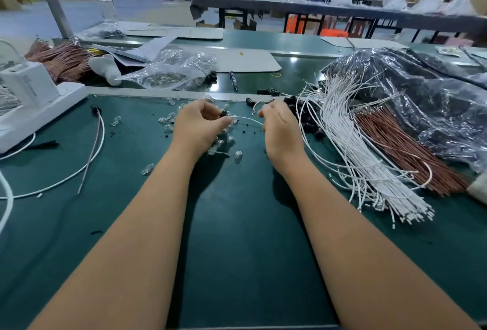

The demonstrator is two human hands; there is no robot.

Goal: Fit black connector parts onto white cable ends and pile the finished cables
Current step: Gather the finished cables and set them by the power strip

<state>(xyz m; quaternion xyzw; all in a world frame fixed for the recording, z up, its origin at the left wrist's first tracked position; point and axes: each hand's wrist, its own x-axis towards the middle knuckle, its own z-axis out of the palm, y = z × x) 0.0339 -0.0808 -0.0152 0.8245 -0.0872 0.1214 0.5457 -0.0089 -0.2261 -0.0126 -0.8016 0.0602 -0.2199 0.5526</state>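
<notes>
My left hand [196, 125] pinches a black connector [224, 113]; my right hand [279, 125] pinches the white cable [249, 119]. Cable runs left-right between hands, its end at the connector. Loose cable bundle [350, 150] lies right.

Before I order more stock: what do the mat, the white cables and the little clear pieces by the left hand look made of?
Mat: looks like dark green rubber or vinyl, smooth with a soft sheen. White cables: thin wires in glossy white plastic insulation, bending freely. Clear pieces: transparent, glassy, glinting; moulded plastic or glass, cannot tell which.
</notes>
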